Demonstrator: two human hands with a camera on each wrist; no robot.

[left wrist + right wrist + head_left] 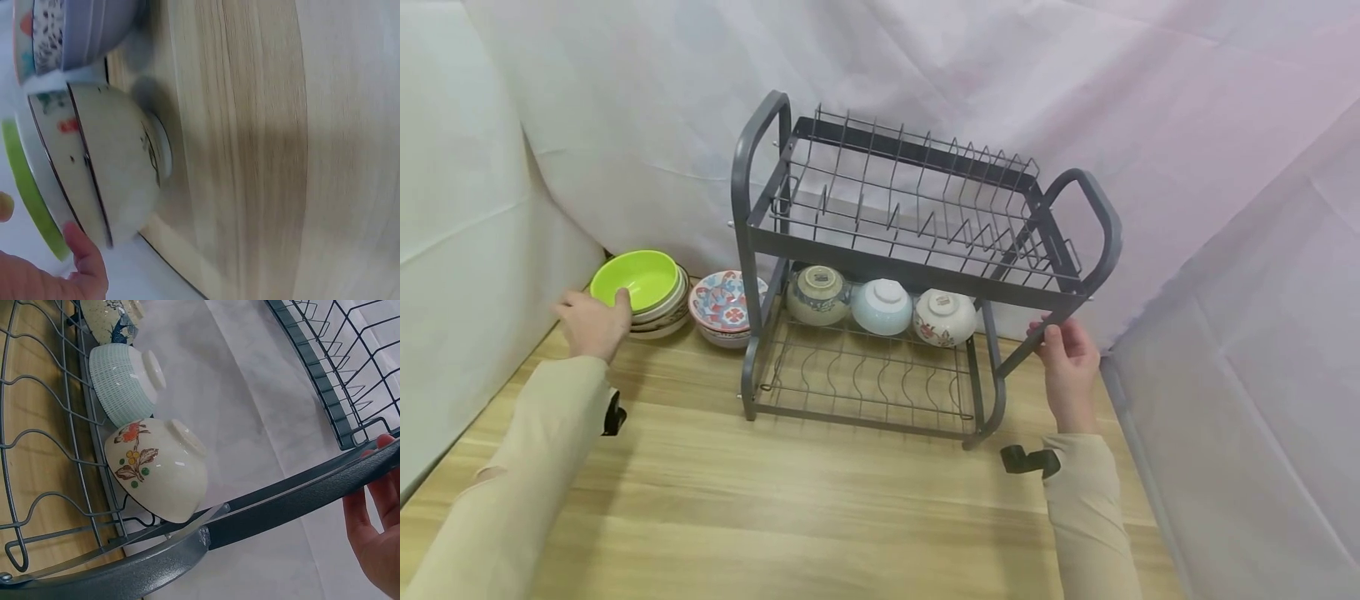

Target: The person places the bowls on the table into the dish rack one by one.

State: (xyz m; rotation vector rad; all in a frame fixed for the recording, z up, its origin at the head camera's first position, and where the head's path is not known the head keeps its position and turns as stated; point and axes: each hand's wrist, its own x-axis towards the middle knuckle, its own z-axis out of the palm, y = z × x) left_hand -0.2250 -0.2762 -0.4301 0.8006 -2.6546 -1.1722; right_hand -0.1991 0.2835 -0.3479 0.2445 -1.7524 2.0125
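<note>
While our right hand (1070, 367) grips the side upright of the dark grey two-tier metal dish rack (880, 265), our left hand (597, 323) is at the lime-green round bowl (643, 279), which tops a stack of pale ceramic bowls (119, 162) on the light wooden table (775, 517), left of the rack. Left thumb and fingers stand parted about the rim, thumb tip seemingly clear of it; no firm hold noted. Three upturned ceramic bowls (882, 321) sit in a row at the back of the lower tier. Step in hand, we judge: picking up a bowl for racking. Next move calls for pinching the green rim alone and lifting it free of those beneath.
</note>
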